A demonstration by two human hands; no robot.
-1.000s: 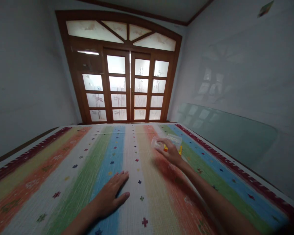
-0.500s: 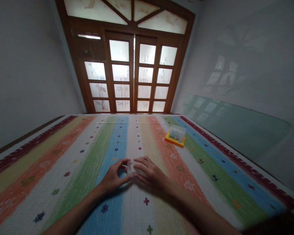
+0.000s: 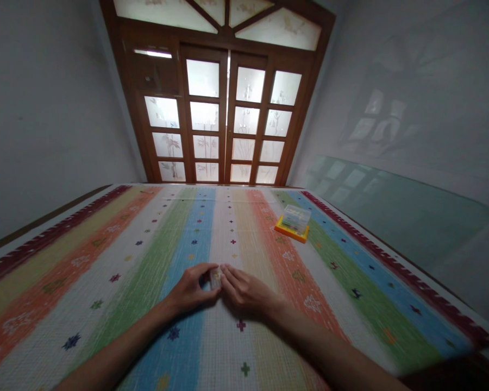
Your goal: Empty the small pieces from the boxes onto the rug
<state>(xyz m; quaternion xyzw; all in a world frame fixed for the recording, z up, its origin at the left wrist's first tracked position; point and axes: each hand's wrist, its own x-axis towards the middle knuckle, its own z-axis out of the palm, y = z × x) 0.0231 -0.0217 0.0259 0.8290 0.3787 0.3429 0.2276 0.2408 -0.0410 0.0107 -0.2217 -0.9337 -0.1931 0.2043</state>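
Note:
A small clear plastic box (image 3: 215, 277) sits low over the striped mat (image 3: 106, 282), pinched between both hands. My left hand (image 3: 192, 290) curls around its left side with thumb and fingers closed on it. My right hand (image 3: 246, 292) presses its fingertips against the right side of the box. Both forearms reach in from the bottom of the view. Most of the small box is hidden by the fingers.
A clear container on an orange-yellow base (image 3: 293, 222) rests on the mat at the right, farther away. A wooden door with frosted glass panes (image 3: 224, 119) stands beyond the mat. A glass sheet (image 3: 391, 212) leans along the right wall.
My right hand came back from the orange-based container with the small clear box. My left hand lifted off the mat and closed on it. The view tilted down slightly.

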